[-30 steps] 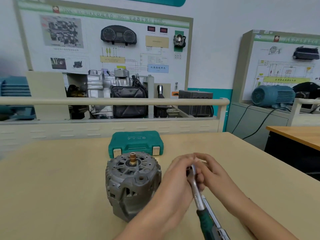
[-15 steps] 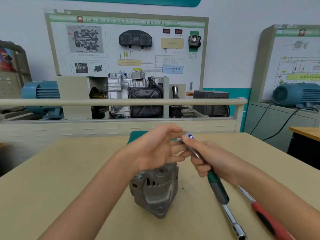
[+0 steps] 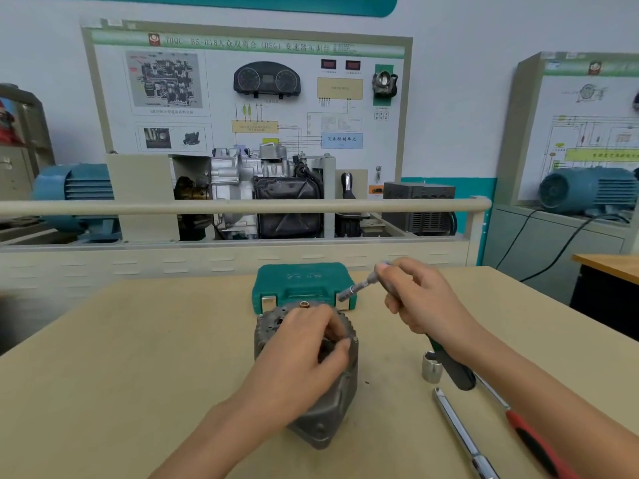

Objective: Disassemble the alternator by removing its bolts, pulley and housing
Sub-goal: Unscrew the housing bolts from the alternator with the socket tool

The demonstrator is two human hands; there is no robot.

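Note:
The grey alternator [image 3: 332, 402] stands on end in the middle of the beige table [image 3: 103, 375], a brass shaft tip showing at its top. My left hand [image 3: 304, 344] lies over its top face, fingers curled round the upper rim and gripping it. To the right and a little above, my right hand [image 3: 418, 299] grips a ratchet wrench [image 3: 453, 371] with a dark green handle; its metal socket end [image 3: 352, 290] points left over the alternator without touching it.
A shut green tool case [image 3: 301, 281] lies just behind the alternator. A loose chrome socket [image 3: 431, 368], a long chrome extension bar [image 3: 460, 433] and a red-handled tool [image 3: 529, 440] lie at the right. Training benches stand beyond the table's far edge.
My left hand left the wrench head and came down onto the alternator's top. My right hand turned the wrench so its socket end points left. The view shifted right.

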